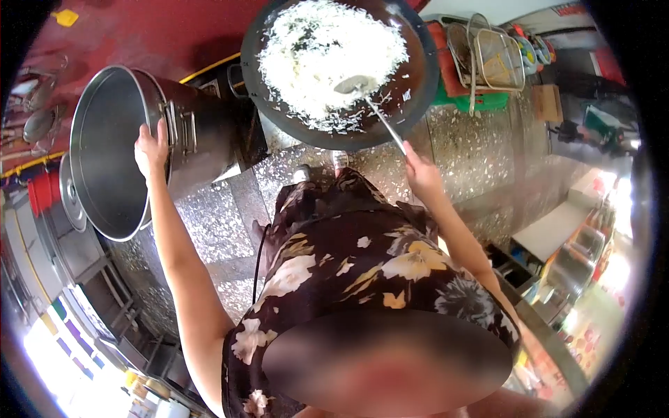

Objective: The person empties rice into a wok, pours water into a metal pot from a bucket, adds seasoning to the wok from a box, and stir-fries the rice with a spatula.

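Observation:
A wide dark wok (279, 118) holds a heap of white shredded food (327, 56) with some dark bits in it. My right hand (423, 174) is closed round the handle of a metal ladle (383, 122), whose bowl rests on the food near the wok's lower side. At the left, my left hand (152, 150) grips the rim of a large, deep metal pot (111, 160), fingers over its edge near the side handle. The inside of the pot shows grey, with no food visible in it.
Wire strainers (498, 61) lie over a red and green basket (474, 102) right of the wok. A metal lid (72, 191) stands behind the pot. Ladles (42, 125) hang at the far left. A counter (550, 230) is at the right, beyond the speckled floor (467, 167).

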A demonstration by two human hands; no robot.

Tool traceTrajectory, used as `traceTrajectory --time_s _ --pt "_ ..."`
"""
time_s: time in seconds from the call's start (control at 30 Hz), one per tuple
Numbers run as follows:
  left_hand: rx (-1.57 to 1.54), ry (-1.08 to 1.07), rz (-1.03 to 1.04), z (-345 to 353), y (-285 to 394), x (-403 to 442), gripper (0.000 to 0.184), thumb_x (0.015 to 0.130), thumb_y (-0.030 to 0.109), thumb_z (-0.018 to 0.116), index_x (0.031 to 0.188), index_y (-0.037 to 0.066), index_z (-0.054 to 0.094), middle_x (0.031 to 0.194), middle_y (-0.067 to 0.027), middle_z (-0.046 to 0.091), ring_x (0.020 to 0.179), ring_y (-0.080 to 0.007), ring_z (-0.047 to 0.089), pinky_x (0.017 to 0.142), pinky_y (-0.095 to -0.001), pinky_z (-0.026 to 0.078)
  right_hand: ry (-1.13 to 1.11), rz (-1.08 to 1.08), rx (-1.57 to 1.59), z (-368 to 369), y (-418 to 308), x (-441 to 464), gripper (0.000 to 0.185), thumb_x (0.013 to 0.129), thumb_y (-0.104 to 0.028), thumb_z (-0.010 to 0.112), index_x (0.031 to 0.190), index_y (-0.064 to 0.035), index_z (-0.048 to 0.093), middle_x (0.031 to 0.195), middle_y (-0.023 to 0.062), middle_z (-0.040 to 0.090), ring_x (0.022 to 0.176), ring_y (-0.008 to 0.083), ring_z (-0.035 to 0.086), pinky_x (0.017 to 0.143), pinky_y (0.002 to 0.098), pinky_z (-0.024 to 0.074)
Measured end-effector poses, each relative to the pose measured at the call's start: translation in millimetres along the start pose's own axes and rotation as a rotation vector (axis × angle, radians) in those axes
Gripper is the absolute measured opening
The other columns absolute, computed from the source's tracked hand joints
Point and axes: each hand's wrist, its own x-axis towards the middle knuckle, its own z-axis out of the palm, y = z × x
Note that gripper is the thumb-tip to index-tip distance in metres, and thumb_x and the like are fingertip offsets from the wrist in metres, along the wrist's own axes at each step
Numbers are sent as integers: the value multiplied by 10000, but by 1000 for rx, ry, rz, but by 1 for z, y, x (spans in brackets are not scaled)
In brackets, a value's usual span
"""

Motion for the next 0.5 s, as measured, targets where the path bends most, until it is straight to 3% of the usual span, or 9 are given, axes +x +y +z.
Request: traceTrajectory --time_s 0.03,0.1,0.2,0.33,0.37,0.4,0.43,0.47,0.5 --pt "-22 -16 -9 -1 0 -1 526 861 531 466 887 12 547 817 -283 609 811 -457 585 686 -500 467 34 59 27 -12 -13 4 550 844 -115 508 1365 -242 386 798 199 568 676 375 591 641 472 478" --pt "-74 -36 -30 -5 3 -3 554 854 554 462 914 10 548 846 -290 610 839 -469 578 700 -506 459 273 -18 127 -13 -28 31 551 853 -137 517 1372 -239 365 806 205 573 690 380 589 641 472 477" --pt "-57 -17 -7 -2 1 -4 537 843 533 491 922 7 563 827 -275 622 808 -454 593 698 -499 474 373 161 62 5 -46 93 537 860 -168 531 1362 -204 343 805 223 590 711 410 589 657 472 491" --pt "-47 2 26 -4 4 -8 615 840 554 476 1035 -24 556 878 -285 618 869 -453 585 740 -503 467 123 291 38 44 -50 56 553 855 -148 506 1374 -202 323 723 229 597 635 413 592 610 503 498" --pt "-42 8 26 -1 1 -8 618 842 551 474 1057 -23 554 913 -285 614 893 -449 580 754 -498 465 145 233 66 57 -46 26 580 862 -137 490 1400 -205 286 626 195 588 540 373 588 521 489 499" --pt "-43 18 32 1 -1 -8 622 845 548 472 1079 -23 551 949 -286 610 918 -445 576 767 -493 463 10 299 192 67 -42 1 616 858 -116 478 1422 -217 251 570 154 571 480 307 575 452 442 493" --pt "-88 7 24 -3 1 -11 623 848 547 471 1088 -22 553 989 -277 605 937 -438 572 782 -484 460 -134 259 171 40 -65 -26 519 936 -100 363 1429 -109 201 540 73 475 435 147 506 324 258 415" --pt "-147 -9 42 -6 5 -12 625 850 547 469 1096 -21 555 1029 -268 600 956 -432 567 796 -476 458 -138 268 121 15 -88 -43 501 945 -74 326 1429 -89 197 520 66 429 445 159 492 334 278 414" --pt "-195 -33 41 1 -1 -8 625 856 551 463 1116 -9 561 1061 -239 600 971 -415 566 810 -463 455 -52 262 126 33 -81 -51 443 981 -184 294 1405 -70 234 564 101 487 524 207 552 438 340 484"
